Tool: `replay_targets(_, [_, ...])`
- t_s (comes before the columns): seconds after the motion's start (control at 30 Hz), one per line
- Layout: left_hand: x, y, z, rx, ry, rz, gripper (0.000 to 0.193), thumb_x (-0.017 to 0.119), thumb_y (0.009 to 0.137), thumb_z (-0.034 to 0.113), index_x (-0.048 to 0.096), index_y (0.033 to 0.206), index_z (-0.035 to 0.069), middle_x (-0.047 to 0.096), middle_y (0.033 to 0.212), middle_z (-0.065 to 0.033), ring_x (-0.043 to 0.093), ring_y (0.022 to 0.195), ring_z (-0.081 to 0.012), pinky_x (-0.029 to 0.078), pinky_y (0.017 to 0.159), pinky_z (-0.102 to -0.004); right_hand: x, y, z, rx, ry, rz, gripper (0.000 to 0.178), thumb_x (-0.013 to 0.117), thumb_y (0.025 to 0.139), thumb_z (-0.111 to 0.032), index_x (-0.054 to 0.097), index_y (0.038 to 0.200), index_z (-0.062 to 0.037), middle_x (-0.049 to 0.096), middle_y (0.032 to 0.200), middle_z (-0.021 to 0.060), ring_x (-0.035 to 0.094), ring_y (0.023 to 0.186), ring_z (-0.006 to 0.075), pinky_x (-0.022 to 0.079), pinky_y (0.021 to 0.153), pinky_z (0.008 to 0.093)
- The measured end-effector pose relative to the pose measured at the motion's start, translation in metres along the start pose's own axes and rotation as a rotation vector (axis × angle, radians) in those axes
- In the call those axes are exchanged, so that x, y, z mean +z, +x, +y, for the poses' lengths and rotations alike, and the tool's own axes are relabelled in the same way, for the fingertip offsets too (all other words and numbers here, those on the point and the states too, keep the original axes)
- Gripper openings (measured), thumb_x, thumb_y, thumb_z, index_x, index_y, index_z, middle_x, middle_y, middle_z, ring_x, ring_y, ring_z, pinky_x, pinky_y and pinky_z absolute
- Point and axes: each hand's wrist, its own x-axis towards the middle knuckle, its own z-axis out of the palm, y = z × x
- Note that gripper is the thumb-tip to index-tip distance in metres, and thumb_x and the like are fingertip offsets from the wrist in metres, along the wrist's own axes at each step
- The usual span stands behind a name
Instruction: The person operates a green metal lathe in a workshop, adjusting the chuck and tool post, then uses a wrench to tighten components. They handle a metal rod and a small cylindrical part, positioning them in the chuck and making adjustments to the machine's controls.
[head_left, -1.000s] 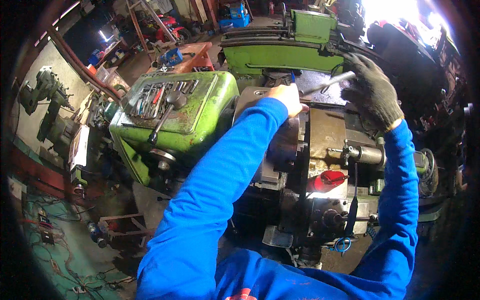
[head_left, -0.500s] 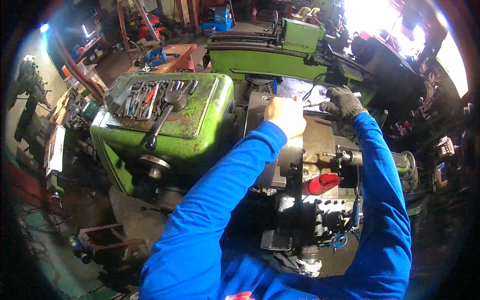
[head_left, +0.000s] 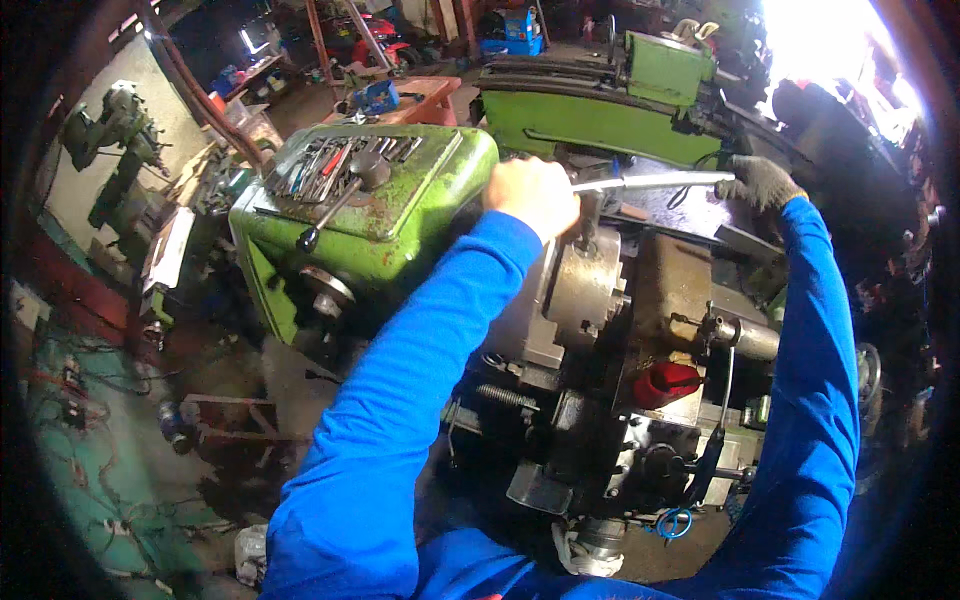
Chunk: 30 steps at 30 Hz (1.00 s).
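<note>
A long silver metal bar (head_left: 660, 181) lies nearly level above the lathe chuck (head_left: 588, 285), a grey cylinder with stepped jaws. My bare left hand (head_left: 530, 195) is closed in a fist at the bar's left end; the fingertips are hidden behind the hand. At the other end, my right hand (head_left: 765, 183), in a grey knit glove, grips the bar. Beneath the bar, close to my left hand, a short upright metal piece (head_left: 590, 212) meets the top of the chuck. A red plastic container (head_left: 666, 384) sits on the lathe carriage, nearer to me.
Left of the chuck, the green headstock (head_left: 430, 190) carries several hand tools (head_left: 335, 168) and a black-knobbed lever (head_left: 330, 215). The tool post (head_left: 655, 460) stands close to my body. Beyond lies another green machine bed (head_left: 570, 125). Cables (head_left: 85, 480) cover the floor at left.
My left hand has moved left and my right hand right and slightly up, so the hands are farther apart. More of the bar and chuck shows. The whole view has shifted.
</note>
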Motion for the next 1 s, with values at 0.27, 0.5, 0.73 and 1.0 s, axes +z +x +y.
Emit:
replay_targets(0.27, [-0.008,-0.002,0.013,-0.189,0.127,0.047,0.050,0.058,0.103,0.050,0.081,0.106,0.005,0.079,0.109,-0.0222,0.076,0.105,-0.0406,0.060,0.093,-0.0524,0.033,-0.008,-0.006,-0.012,-0.029,0.255,0.088,0.062,0.088,-0.083,0.072,0.123,-0.0025,0.073,0.120,0.0285,0.069,0.116,0.0469,0.052,0.097,0.0526])
replay_targets(0.5, [-0.001,0.011,0.017,-0.140,0.128,0.066,0.050,0.057,0.104,0.049,0.081,0.104,0.005,0.078,0.105,-0.0238,0.076,0.100,-0.0430,0.060,0.092,-0.0526,0.032,-0.015,0.003,0.045,-0.026,0.246,0.092,0.059,0.089,-0.083,0.073,0.130,-0.0019,0.073,0.126,0.0268,0.069,0.120,0.0441,0.052,0.104,0.0520])
replay_targets(0.73, [-0.007,0.020,0.012,0.033,0.202,0.017,0.041,0.062,0.099,0.044,0.082,0.109,0.009,0.079,0.110,-0.0201,0.078,0.102,-0.0378,0.062,0.093,-0.0509,0.026,-0.066,-0.028,0.173,-0.090,0.234,0.083,0.059,0.093,-0.078,0.072,0.132,-0.0062,0.073,0.124,0.0274,0.069,0.119,0.0433,0.052,0.101,0.0522])
replay_targets(1.0, [-0.009,0.020,0.009,0.083,0.165,-0.002,0.046,0.062,0.097,0.047,0.083,0.109,0.008,0.080,0.108,-0.0183,0.078,0.101,-0.0358,0.062,0.090,-0.0485,0.017,-0.055,0.008,0.117,-0.033,0.104,0.070,0.061,0.095,-0.071,0.072,0.136,-0.0155,0.077,0.121,0.0204,0.072,0.118,0.0383,0.053,0.102,0.0486])
